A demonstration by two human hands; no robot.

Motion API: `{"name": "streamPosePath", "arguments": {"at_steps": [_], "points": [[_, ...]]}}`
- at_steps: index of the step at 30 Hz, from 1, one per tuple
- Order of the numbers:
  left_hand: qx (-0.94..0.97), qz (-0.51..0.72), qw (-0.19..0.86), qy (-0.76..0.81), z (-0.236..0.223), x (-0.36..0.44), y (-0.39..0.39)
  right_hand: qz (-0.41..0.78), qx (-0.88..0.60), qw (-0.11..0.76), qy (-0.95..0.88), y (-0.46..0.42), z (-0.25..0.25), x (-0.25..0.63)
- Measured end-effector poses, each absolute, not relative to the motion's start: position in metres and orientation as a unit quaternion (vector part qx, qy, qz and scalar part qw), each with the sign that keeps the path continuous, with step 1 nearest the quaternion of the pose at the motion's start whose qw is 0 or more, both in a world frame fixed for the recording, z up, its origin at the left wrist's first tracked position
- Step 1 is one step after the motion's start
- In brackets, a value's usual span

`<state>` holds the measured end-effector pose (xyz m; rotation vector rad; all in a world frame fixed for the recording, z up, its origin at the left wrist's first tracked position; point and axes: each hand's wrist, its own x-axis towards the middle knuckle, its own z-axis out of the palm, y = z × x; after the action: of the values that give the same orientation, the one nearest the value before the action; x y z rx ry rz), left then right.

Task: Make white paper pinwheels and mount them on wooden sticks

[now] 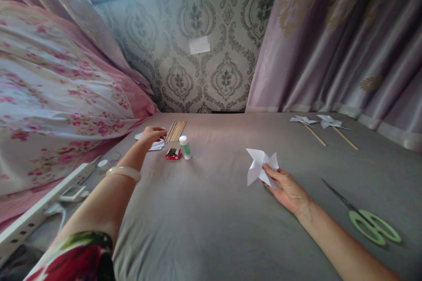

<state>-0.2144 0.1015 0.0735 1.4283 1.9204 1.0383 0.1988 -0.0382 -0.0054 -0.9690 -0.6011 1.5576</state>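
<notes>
My right hand (285, 186) pinches a folded white paper pinwheel (257, 164) at its centre, holding it over the bed with its blades spread. My left arm reaches far forward, and my left hand (153, 135) is over a small pile of white paper (157, 145). Its fingers are bent and close together; what lies between them, if anything, is too small to make out. Just right of those fingers lies a row of thin wooden sticks (176, 131). A glue stick (185, 147) stands upright nearby, beside a small red and black box (173, 153).
Scissors with green handles (374, 226) lie at the right, close to my right forearm. Two paper pinwheels on sticks (332, 123) rest at the back right. A white power strip (49, 206) with plugs runs along the left edge. Curtains (303, 52) hang behind the grey sheet (211, 228).
</notes>
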Motion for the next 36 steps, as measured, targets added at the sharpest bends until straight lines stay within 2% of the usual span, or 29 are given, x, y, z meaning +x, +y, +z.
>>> {"name": "streamPosePath", "arguments": {"at_steps": [6, 13, 24, 31, 36], "points": [[0.592, 0.284, 0.243, 0.714, 0.057, -0.211, 0.13, 0.664, -0.424, 0.566, -0.243, -0.04, -0.004, 0.199], [0.65, 0.192, 0.167, 0.716, 0.055, -0.194, 0.171, 0.677, -0.427, 0.55, -0.24, -0.04, -0.006, 0.198], [0.646, 0.08, 0.103, 0.752, 0.05, -0.184, 0.207, 0.686, -0.441, 0.535, -0.222, -0.041, -0.004, 0.198], [0.618, 0.084, 0.107, 0.775, 0.051, -0.178, 0.207, 0.688, -0.438, 0.538, -0.214, -0.041, 0.0, 0.196], [0.585, 0.162, 0.125, 0.785, 0.06, -0.176, 0.203, 0.688, -0.428, 0.541, -0.227, -0.041, -0.002, 0.196]]}}
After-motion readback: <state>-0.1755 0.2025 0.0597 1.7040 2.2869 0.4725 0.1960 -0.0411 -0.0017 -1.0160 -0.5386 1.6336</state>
